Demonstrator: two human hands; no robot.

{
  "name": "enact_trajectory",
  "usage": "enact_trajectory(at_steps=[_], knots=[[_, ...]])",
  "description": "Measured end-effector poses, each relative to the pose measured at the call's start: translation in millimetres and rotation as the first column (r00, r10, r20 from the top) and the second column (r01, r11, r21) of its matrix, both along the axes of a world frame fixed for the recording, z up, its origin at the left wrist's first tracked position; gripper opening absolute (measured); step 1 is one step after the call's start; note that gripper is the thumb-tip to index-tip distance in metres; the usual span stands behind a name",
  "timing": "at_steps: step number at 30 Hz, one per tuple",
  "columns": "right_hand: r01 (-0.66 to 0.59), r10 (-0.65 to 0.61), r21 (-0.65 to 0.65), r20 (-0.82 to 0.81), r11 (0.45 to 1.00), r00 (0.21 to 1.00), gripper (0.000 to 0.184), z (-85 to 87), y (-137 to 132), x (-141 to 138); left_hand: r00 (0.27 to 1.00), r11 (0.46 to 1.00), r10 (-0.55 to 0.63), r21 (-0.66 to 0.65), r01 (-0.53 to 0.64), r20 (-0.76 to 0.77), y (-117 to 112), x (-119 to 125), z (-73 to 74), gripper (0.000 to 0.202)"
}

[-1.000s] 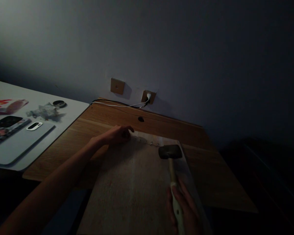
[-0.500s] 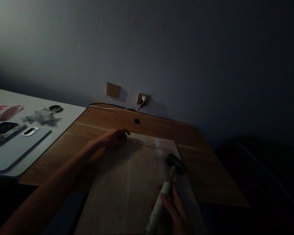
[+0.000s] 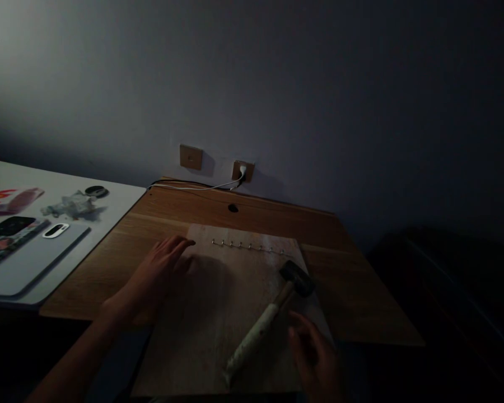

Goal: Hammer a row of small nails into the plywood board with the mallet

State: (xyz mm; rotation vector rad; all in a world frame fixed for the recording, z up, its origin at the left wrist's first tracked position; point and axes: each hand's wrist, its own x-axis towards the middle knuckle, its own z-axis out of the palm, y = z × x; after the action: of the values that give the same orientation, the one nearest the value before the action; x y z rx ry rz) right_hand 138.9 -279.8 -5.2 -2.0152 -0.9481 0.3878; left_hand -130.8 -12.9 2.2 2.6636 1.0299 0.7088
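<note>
A pale wooden board (image 3: 218,313) lies on a brown wooden desk (image 3: 159,224), with a row of several small nails (image 3: 247,246) along its far edge. A hammer (image 3: 269,319) with a dark head and light handle lies flat on the board's right part. My left hand (image 3: 159,274) rests on the board's left side, fingers stretched forward, holding nothing. My right hand (image 3: 315,358) hovers just right of the hammer handle with loose fingers, off the tool.
To the left stands a white table (image 3: 121,196) with a grey laptop (image 3: 29,257), a phone (image 3: 8,229), a white fob (image 3: 55,230) and small clutter. Wall sockets (image 3: 242,170) with a white cable sit behind the desk. The right side is dark.
My right hand laid the hammer down on the board and let go. My left hand drew back from the nail row toward me.
</note>
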Motion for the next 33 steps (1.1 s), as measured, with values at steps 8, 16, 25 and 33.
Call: enact_trajectory(at_steps=[8,16,25,33], knots=[[-0.073,0.07,-0.02,0.617,0.997,0.784,0.054,-19.0,-5.4,57.2,0.998,0.999,0.029,0.019,-0.027,-0.062,-43.7,-26.8,-9.0,0.036],[-0.071,0.043,0.004,0.759,0.997,0.649,0.052,-27.6,-1.4,63.4,0.992,1.0,0.026,0.001,-0.026,-0.122,-68.8,-24.2,-4.5,0.029],[0.004,0.097,-0.132,0.746,0.991,0.659,0.048,-32.0,-27.7,116.2,0.983,0.991,-0.132,-0.003,0.133,-0.127,-90.0,24.4,-2.5,0.024],[0.251,-0.041,-0.179,0.734,0.951,0.678,0.052,-34.0,-53.0,209.7,0.904,0.909,-0.415,-0.084,0.407,-0.103,-104.0,114.5,0.9,0.02]])
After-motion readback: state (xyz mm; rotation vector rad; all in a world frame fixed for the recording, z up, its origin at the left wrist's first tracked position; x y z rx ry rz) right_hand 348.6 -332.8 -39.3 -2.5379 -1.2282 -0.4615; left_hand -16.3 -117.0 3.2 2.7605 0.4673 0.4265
